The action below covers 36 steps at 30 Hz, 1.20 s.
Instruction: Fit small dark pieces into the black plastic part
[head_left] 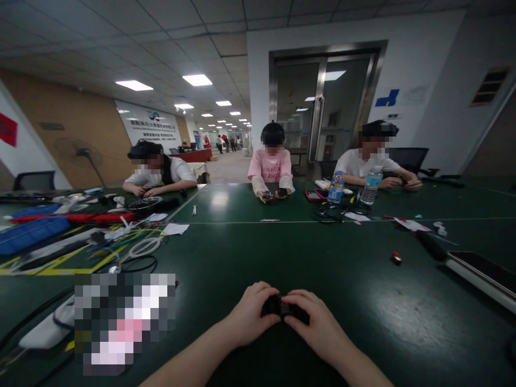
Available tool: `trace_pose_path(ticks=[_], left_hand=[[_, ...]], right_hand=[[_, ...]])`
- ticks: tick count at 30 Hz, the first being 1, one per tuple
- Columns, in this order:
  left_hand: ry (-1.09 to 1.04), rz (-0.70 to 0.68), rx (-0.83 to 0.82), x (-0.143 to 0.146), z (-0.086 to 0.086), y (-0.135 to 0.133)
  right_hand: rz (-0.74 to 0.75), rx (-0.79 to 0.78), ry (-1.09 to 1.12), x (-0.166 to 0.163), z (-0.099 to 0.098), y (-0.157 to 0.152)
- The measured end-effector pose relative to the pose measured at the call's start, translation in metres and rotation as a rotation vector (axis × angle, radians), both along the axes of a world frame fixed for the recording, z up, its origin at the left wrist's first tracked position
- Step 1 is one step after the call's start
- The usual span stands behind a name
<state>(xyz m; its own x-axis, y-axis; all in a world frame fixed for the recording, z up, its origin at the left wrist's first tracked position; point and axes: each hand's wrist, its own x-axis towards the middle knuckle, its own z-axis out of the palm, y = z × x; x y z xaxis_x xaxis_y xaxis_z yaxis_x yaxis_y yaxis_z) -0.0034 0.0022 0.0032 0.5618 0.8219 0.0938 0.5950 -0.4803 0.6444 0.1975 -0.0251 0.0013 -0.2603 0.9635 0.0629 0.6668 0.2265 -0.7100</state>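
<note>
Just above the near part of the green table, my left hand (252,313) and my right hand (315,318) face each other. Between them is a small black object (285,308), perhaps in two parts; its kind cannot be made out. Thumbs and fingers of both hands curl around its two ends, the left hand closed on one side and the right hand closed on the other. My fingers hide much of its outline.
On the left lie cables (145,247), a white power strip (48,328) and a blue tray (34,235). A small red and black item (396,258) and a flat device (484,274) lie right. Water bottles (335,188) stand farther back. Three people sit across the table (242,247).
</note>
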Motion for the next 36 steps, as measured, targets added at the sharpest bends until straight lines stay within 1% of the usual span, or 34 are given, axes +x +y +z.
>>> trace_pose_path(ticks=[4,13,16,25,30,36], left_hand=[[0.005,0.003,-0.011,0.0006,0.0034,-0.0004],[-0.032,-0.024,0.028,0.0005,0.0058,-0.0025],[-0.001,-0.043,0.031,0.0005,0.0078,-0.0026],[0.009,-0.045,0.093,0.0013,-0.0015,0.0011],[-0.035,-0.054,0.074,0.0003,0.0010,-0.0003],[-0.029,-0.061,0.066,-0.0001,0.0032,-0.0004]], right_hand=[[-0.007,-0.011,-0.015,-0.0010,0.0012,-0.0011],[-0.012,0.008,-0.063,-0.0026,-0.0007,0.0028],[-0.010,0.007,-0.061,-0.0018,-0.0017,0.0034],[0.010,0.030,-0.039,-0.0001,-0.0030,0.0023],[0.009,0.006,-0.039,0.0003,-0.0022,0.0031],[0.007,-0.002,-0.033,0.0022,-0.0048,0.0039]])
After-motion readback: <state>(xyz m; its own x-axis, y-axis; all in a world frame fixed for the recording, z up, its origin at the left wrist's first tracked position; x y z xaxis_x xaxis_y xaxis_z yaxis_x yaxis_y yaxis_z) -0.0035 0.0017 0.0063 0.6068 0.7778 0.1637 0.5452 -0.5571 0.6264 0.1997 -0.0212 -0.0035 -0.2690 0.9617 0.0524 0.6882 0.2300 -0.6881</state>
